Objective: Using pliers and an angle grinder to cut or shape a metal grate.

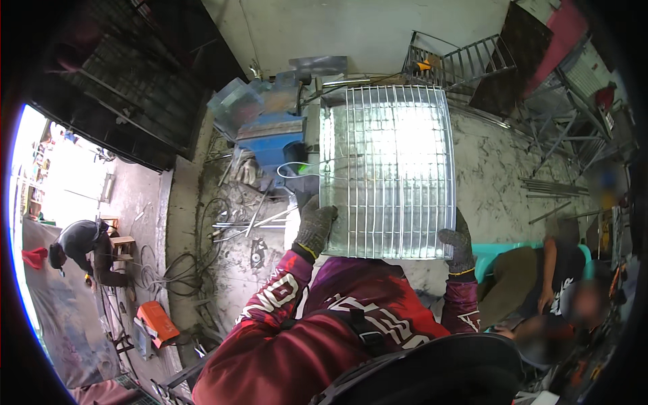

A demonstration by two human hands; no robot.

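A shiny sheet-metal tray [327, 142] is held up in front of my body, and a wire grid [398, 202] covers its face. Bright light glares off the upper part of the metal. A thin wire loop [290, 167] sticks out past the tray's left edge. My left hand [316, 228], in a grey knit glove, grips the lower left side. On the lower right corner my right hand [459, 241], gloved alike, is closed round the edge. Part of its fingers is hidden by the tray.
Blue metal equipment [268, 138] stands beyond the tray at left. Metal bars [253, 225] and loose cables [169, 277] lie on the floor. An orange machine [157, 322] sits lower left. One person [84, 246] bends at far left; another [516, 280] sits on a teal seat at right.
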